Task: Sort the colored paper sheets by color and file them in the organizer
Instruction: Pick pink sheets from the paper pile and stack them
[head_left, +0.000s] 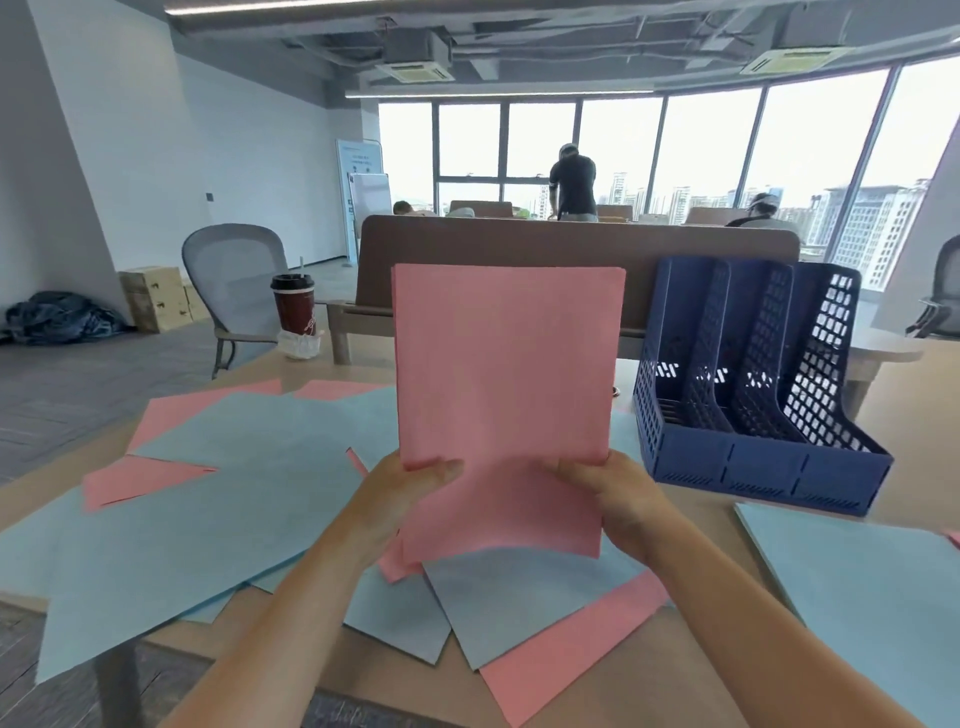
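I hold a stack of pink sheets (506, 374) upright above the table, in the middle of the view. My left hand (402, 499) grips its lower left edge, thumb on the front. My right hand (615, 496) grips its lower right edge the same way. A blue mesh organizer (753, 395) with three slots stands to the right of the stack; its slots look empty. Light blue sheets (244, 493) and more pink sheets (566, 644) lie scattered and overlapping on the table (670, 691) below my hands. A neat pile of light blue sheets (862, 587) lies at the right.
A red paper cup with a black lid (293, 304) stands at the table's far left edge beside a grey chair (234, 291). A brown divider (576, 244) rises behind the table. Other people are at desks near the windows.
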